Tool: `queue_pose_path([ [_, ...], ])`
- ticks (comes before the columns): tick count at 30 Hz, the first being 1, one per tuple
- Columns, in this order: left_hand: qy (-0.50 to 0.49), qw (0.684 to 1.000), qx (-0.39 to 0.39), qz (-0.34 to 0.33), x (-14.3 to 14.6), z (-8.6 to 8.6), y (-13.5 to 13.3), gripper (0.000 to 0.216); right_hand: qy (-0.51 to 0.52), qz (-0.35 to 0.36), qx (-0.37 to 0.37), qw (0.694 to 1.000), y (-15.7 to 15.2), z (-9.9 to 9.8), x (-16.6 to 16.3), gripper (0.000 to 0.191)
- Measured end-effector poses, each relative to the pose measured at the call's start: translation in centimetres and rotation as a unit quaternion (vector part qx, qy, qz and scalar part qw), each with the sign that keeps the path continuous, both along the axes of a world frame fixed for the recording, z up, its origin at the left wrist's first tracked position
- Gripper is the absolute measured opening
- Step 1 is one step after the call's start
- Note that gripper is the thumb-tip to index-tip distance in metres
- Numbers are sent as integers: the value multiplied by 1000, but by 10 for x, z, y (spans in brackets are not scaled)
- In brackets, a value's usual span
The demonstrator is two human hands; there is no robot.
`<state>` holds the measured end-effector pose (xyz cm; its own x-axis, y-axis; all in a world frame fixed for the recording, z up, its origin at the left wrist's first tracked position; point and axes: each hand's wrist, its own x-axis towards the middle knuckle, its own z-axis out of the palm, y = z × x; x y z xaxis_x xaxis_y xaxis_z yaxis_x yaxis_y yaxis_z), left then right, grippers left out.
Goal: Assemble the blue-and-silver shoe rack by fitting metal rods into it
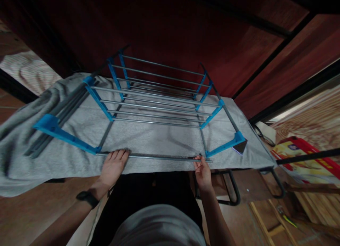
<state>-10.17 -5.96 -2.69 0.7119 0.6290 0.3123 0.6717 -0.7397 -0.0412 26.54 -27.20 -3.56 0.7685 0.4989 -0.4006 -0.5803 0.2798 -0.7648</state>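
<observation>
A rack of thin metal rods and blue plastic brackets lies on a grey cloth [159, 139]. Along its near side runs a metal rod [159, 157], whose left end meets the near left blue bracket [71, 141]. My left hand [115, 162] is closed over this rod close to that bracket. With fingertips and thumb, my right hand [203, 171] pinches the rod near its right end. That end sticks out just below the tip of the near right blue bracket [224, 145], apparently not seated in it. More rods [159, 107] span the other brackets behind.
Several loose grey tubes [66, 109] lie on the left of the cloth. A small dark flat piece [241, 146] is under the right bracket. A red and yellow package [305, 157] and a wooden frame [271, 221] are at the right. Dark red panels [164, 29] stand behind.
</observation>
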Motion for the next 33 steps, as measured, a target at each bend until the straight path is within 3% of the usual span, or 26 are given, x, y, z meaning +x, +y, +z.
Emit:
queue_pose_path([
  [6, 6, 1000, -6, -3, 4, 7, -2, 41, -2, 0, -11, 1000, -1, 2, -1, 24],
  [33, 10, 1000, -14, -2, 3, 5, -3, 42, -32, 6, -13, 999, -2, 4, -3, 24],
])
